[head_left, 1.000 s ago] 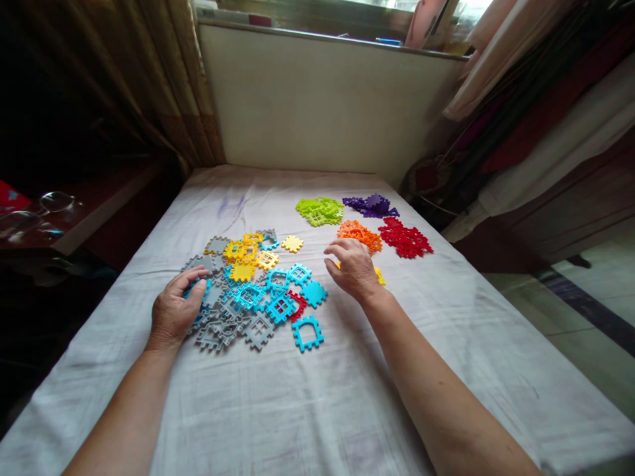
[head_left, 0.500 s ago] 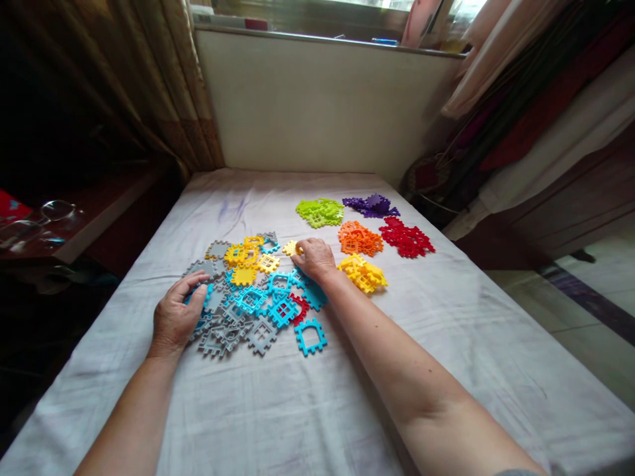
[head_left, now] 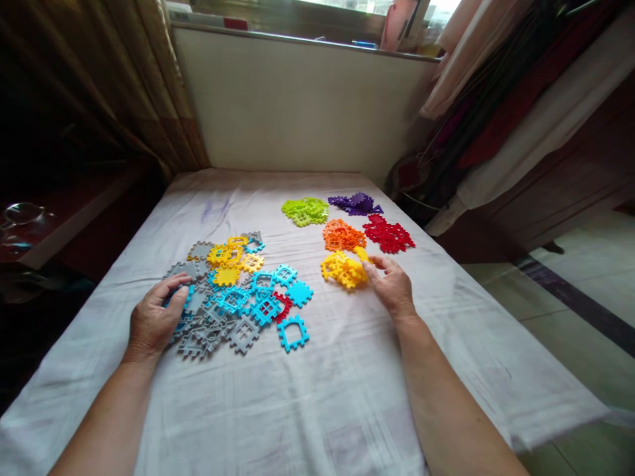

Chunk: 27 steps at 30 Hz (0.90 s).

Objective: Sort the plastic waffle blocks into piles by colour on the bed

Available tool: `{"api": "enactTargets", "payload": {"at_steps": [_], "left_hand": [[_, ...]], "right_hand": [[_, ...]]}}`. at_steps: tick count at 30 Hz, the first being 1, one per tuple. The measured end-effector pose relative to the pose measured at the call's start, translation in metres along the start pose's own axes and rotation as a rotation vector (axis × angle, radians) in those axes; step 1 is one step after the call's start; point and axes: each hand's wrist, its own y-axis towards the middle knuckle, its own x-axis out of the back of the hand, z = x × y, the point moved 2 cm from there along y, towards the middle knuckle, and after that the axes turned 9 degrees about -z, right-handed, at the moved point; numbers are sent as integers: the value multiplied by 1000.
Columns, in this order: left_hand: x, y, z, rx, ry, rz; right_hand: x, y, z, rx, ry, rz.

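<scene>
My right hand point(head_left: 391, 285) pinches a yellow interlocking plastic tile point(head_left: 361, 254) at the right edge of a small heap of yellow tiles point(head_left: 343, 270). My left hand point(head_left: 155, 316) lies at the left side of a mixed pile, its fingers stretched out and thumb apart, over a blue tile partly hidden by the hand. That pile holds grey tiles point(head_left: 243, 332), several blue tiles point(head_left: 292, 332), some yellow tiles point(head_left: 227, 276) and a red tile point(head_left: 282, 305) partly under a blue one.
Beyond the yellow heap lie orange tiles point(head_left: 342, 235), red tiles point(head_left: 389, 235), lime green tiles point(head_left: 305, 211) and purple tiles point(head_left: 357, 203). A pale sheet point(head_left: 317, 410) covers the surface. Eyeglasses point(head_left: 24, 213) rest on a ledge at left; clothes point(head_left: 491, 152) hang at right.
My right hand has carried a yellow tile from the mixed pile rightward to the yellow heap, uncovering blue tiles. My left hand stays by the pile. The view has shifted a little.
</scene>
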Motion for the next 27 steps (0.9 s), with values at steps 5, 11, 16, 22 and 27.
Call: {"api": "enactTargets", "payload": {"at_steps": [5,11,16,22,27], "left_hand": [[1,-1,-3,5,-8,-19],[1,-1,-4,28,-21,-7],[1,-1,-8,50,-28,1],[2,-3,-14,38,-25,5],[2,-4,-15,59,-22,9]], "right_hand": [[1,-5,-23,-144,-100,49],[-8,-11,-23,14,-153,-36],[-7,-13,-18,55,-120,-145],[-24,-27,56,358,-13,-47],[-66,-47,137,520,47,331]]}}
